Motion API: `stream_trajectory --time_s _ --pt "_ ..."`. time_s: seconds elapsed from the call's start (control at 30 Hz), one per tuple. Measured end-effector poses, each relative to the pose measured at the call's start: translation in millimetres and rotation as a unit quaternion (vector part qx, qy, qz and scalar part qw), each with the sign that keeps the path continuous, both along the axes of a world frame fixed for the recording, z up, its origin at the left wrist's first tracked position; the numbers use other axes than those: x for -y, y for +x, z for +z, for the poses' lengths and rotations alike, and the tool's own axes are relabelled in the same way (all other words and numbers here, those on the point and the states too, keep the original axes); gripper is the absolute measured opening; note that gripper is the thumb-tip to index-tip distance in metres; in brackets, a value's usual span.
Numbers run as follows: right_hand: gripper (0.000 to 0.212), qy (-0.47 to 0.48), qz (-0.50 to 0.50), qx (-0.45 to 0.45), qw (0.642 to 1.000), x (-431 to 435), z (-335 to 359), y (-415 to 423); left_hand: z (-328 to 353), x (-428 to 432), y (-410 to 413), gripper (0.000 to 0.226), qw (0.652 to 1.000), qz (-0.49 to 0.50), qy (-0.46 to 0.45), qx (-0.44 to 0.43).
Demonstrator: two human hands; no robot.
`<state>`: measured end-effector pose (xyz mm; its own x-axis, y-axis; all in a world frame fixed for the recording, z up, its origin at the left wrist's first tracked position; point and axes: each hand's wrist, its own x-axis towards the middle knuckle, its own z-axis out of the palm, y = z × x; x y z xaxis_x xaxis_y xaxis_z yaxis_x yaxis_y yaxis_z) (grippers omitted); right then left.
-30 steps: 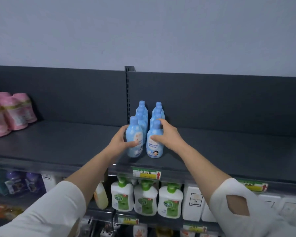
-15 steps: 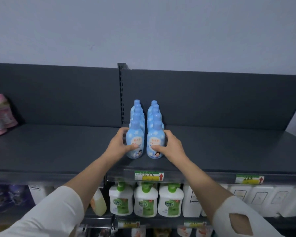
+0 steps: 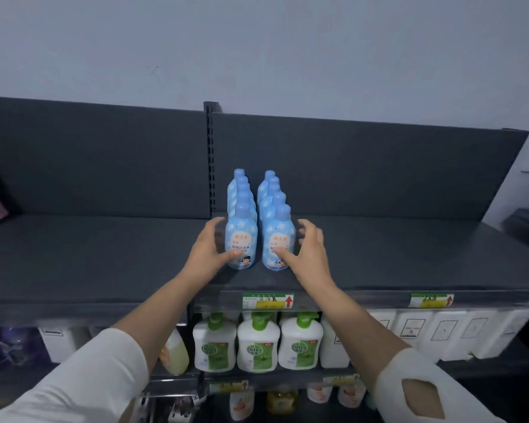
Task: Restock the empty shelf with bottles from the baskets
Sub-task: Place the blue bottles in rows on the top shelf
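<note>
Blue plastic with white flecks: the bottles point(image 3: 242, 187) stand in two files on the dark top shelf point(image 3: 104, 254), upright, long axes running 12 to 6 o'clock, the files just apart and reaching back toward the rear panel point(image 3: 104, 160).

The left front bottle point(image 3: 241, 239) has the left hand point(image 3: 209, 251) at its 9 o'clock. The thumb lies on the label and the fingers are cupped wide beside the flank. Blur hides whether those fingers touch, so a hold cannot be confirmed.

The right front bottle point(image 3: 278, 239) has the right hand point(image 3: 307, 254) at its 3 o'clock, the thumb tip on the label, the fingers splayed and off the flank; this hand grips nothing.

Each hand is nearest its own file. Judgement: both front bottles are placed, and the next move is a straight pull toward 6 o'clock, as any sideways drag risks toppling a file.

No basket is in view. A price tag point(image 3: 268, 301) sits at 6 o'clock on the shelf lip, and green-capped pump bottles point(image 3: 258, 343) stand below it.
</note>
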<state>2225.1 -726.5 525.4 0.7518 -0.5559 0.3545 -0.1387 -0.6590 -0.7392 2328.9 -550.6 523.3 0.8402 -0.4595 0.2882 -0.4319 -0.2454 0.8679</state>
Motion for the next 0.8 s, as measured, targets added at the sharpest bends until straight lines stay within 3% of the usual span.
stream_trajectory --time_s 0.07,0.17,0.3,0.43,0.63,0.8 --pt "0.049 -0.083 -0.034 0.015 0.996 -7.8 -2.3 -8.6 -2.4 -9.7 -10.1 0.064 0.998 0.057 0.017 0.03" --pt "0.024 -0.194 0.011 -0.001 0.981 -23.0 -4.1 -19.9 -6.7 -36.5 -30.0 0.033 0.986 0.102 0.07 0.11" --pt "0.02 -0.276 0.14 -0.006 0.951 -61.0 -13.4 -25.2 -17.5 -92.5 -61.7 0.017 0.959 0.129 0.186 0.172" --pt "0.025 -0.332 0.286 -0.025 0.898 -118.1 -41.7 -30.3 -46.0 -161.8 -105.9 0.018 0.934 0.194 0.256 0.154" --pt "0.034 -0.412 0.452 -0.094 0.785 -218.0 -92.8 -46.7 -97.4 -285.9 -184.4 0.023 0.867 0.249 0.423 0.086" --pt "0.034 -0.43 0.557 -0.138 0.697 -295.1 -121.3 -52.0 -130.0 -354.9 -230.2 0.025 0.846 0.27 0.459 -0.022"
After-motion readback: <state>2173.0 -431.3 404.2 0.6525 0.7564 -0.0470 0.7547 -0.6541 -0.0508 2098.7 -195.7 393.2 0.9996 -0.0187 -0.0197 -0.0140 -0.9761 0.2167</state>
